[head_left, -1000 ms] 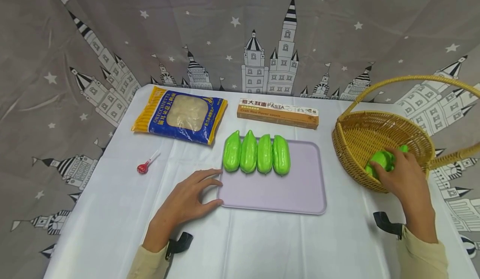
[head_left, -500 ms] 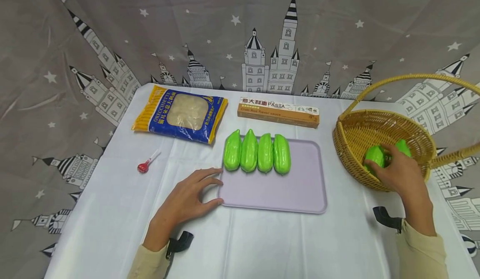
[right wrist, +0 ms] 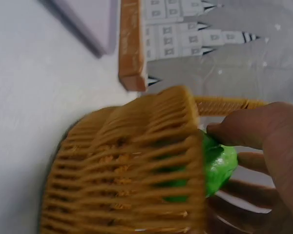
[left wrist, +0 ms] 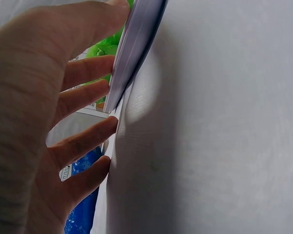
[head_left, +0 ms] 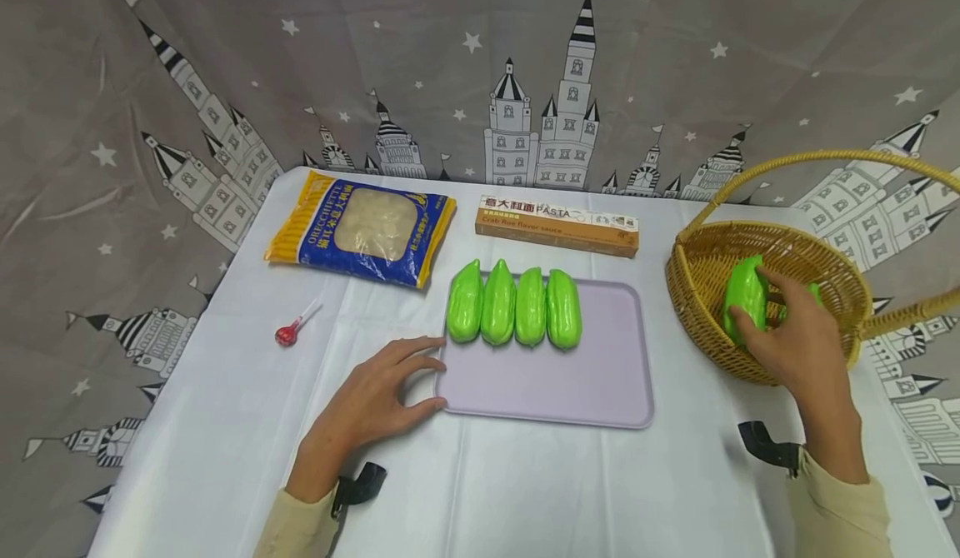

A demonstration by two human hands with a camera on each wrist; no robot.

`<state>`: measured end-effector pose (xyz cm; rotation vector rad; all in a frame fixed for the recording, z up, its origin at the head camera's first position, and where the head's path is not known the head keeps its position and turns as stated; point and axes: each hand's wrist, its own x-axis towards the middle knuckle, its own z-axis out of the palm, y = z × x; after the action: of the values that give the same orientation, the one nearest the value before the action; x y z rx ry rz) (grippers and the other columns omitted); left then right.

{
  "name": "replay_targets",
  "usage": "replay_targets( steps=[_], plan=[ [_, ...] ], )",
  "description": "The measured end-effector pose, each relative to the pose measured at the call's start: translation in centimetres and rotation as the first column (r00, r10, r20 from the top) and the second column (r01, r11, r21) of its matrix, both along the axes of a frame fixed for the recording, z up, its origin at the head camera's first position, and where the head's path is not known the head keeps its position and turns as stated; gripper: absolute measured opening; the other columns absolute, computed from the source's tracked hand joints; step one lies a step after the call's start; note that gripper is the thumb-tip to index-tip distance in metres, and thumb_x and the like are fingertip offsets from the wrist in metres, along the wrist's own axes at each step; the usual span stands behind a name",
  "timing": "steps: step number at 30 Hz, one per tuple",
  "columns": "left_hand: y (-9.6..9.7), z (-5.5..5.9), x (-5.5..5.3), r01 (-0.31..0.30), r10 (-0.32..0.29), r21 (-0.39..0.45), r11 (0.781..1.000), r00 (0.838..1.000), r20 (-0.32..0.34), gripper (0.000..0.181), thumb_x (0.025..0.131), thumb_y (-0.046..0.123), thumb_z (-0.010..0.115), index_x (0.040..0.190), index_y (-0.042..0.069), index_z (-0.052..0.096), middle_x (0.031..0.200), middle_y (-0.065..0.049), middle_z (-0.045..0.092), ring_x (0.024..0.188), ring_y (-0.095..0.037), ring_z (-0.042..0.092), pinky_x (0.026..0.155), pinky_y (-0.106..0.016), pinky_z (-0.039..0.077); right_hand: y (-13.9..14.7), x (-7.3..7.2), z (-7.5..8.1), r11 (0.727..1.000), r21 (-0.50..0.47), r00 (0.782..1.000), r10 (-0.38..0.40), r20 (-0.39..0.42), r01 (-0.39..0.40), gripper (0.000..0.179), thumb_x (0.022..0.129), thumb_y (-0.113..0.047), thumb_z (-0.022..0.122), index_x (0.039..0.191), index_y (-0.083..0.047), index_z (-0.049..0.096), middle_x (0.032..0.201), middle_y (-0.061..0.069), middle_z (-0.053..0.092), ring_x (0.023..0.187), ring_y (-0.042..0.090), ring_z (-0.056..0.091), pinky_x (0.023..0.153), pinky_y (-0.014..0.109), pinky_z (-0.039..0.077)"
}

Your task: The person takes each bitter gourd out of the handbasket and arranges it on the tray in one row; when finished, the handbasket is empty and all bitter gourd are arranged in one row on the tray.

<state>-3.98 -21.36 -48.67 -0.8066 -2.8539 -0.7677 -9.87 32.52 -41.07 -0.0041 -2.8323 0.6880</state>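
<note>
My right hand (head_left: 798,337) grips a glossy green cucumber-shaped vegetable (head_left: 745,298) inside the wicker basket (head_left: 693,325), thumb on its near side and fingers on its far side. Another green piece (head_left: 814,293) shows in the basket past the fingers. From the right wrist view, the basket wall (right wrist: 122,170) partly hides the held vegetable (right wrist: 219,168). My left hand (head_left: 375,396) rests at the left edge of a pale purple tray (head_left: 547,387), its thumb and fingertips touching the rim. Several matching green vegetables (head_left: 530,308) lie side by side along the tray's back left.
Behind the tray lies a brown and white pasta box (head_left: 557,226). A blue and yellow orecchiette bag (head_left: 360,229) is at the back left, with a red lollipop (head_left: 287,335) in front of it. The basket's tall handle (head_left: 825,156) arches over the right side.
In the basket, the right hand has taken hold of a green vegetable and brought it up and slightly left, turning it more upright. The left hand and tray have stayed put.
</note>
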Motion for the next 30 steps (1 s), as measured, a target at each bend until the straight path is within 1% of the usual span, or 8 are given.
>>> replay_targets(
  steps=[4,6,9,16,22,24,27,30],
  plan=[
    [0.0,0.0,-0.1,-0.003,0.003,0.001,1.000,1.000,0.013,0.046,0.087,0.047,0.089,0.123,0.021,0.078,0.153,0.001,0.062,0.141,-0.023,0.059,0.116,-0.043,0.052,-1.1,0.3,1.1,0.999,-0.041,0.996,-0.006,-0.092,0.003,0.072,0.091,-0.013,0.080,0.155,0.003,0.051,0.138,0.037,0.059,0.117,0.053,0.059,0.077,0.029,0.050],
    [-0.1,0.0,-0.1,-0.006,0.006,0.000,1.000,1.000,0.019,0.046,0.087,0.047,0.089,0.124,0.021,0.078,0.153,0.001,0.062,0.141,-0.023,0.058,0.116,-0.043,0.051,-1.6,0.4,1.7,0.998,-0.068,0.990,-0.009,-0.137,0.000,0.072,0.090,-0.010,0.082,0.154,0.002,0.052,0.139,0.035,0.060,0.119,0.052,0.060,0.075,0.007,0.040],
    [-0.1,0.0,0.0,-0.009,0.009,0.002,1.000,1.000,0.027,0.046,0.087,0.047,0.089,0.124,0.021,0.078,0.154,0.001,0.062,0.142,-0.024,0.058,0.117,-0.044,0.051,-2.3,0.6,2.2,0.993,-0.119,0.981,-0.003,-0.192,-0.020,0.073,0.087,-0.005,0.085,0.153,0.002,0.055,0.140,0.033,0.059,0.121,0.051,0.061,0.077,-0.010,0.031],
    [-0.1,0.0,0.0,-0.010,0.010,-0.003,1.000,1.000,-0.001,0.046,0.086,0.046,0.090,0.123,0.022,0.078,0.153,0.000,0.063,0.140,-0.025,0.059,0.115,-0.045,0.052,-4.5,1.3,2.5,0.986,-0.137,0.970,0.061,-0.236,-0.095,0.073,0.086,-0.005,0.087,0.152,0.002,0.057,0.141,0.030,0.061,0.123,0.047,0.061,0.083,-0.007,0.034],
    [-0.1,0.0,0.0,-0.008,0.008,0.001,1.000,1.000,0.010,0.046,0.086,0.047,0.089,0.123,0.022,0.078,0.153,0.001,0.063,0.140,-0.024,0.059,0.115,-0.044,0.052,-6.5,1.5,1.7,0.980,-0.101,0.959,0.140,-0.247,-0.169,0.074,0.084,-0.006,0.089,0.151,0.000,0.057,0.140,0.028,0.063,0.123,0.044,0.061,0.091,0.000,0.032],
    [-0.1,-0.1,0.0,-0.009,0.009,0.000,1.000,1.000,0.016,0.046,0.087,0.048,0.089,0.123,0.022,0.078,0.153,0.001,0.062,0.141,-0.023,0.059,0.116,-0.044,0.052,-7.1,1.5,1.3,0.976,-0.097,0.955,0.168,-0.243,-0.197,0.074,0.084,-0.005,0.090,0.151,0.000,0.058,0.138,0.026,0.064,0.121,0.042,0.062,0.090,0.002,0.036],
    [-0.1,-0.1,0.0,-0.006,0.006,0.004,1.000,1.000,0.012,0.046,0.087,0.048,0.089,0.123,0.022,0.078,0.153,0.001,0.063,0.140,-0.024,0.059,0.116,-0.044,0.052,-8.1,1.3,0.6,0.968,-0.089,0.948,0.208,-0.242,-0.236,0.073,0.083,-0.003,0.090,0.149,0.000,0.059,0.136,0.026,0.065,0.120,0.042,0.063,0.093,0.022,0.049],
    [-0.1,-0.1,0.0,-0.002,0.002,0.009,1.000,1.000,0.002,0.046,0.086,0.047,0.089,0.122,0.021,0.078,0.152,0.000,0.063,0.140,-0.025,0.059,0.115,-0.045,0.052,-8.9,1.0,-0.1,0.960,-0.078,0.941,0.243,-0.235,-0.267,0.072,0.082,-0.001,0.090,0.147,0.002,0.060,0.135,0.026,0.065,0.115,0.041,0.065,0.086,0.042,0.056]
  ],
)
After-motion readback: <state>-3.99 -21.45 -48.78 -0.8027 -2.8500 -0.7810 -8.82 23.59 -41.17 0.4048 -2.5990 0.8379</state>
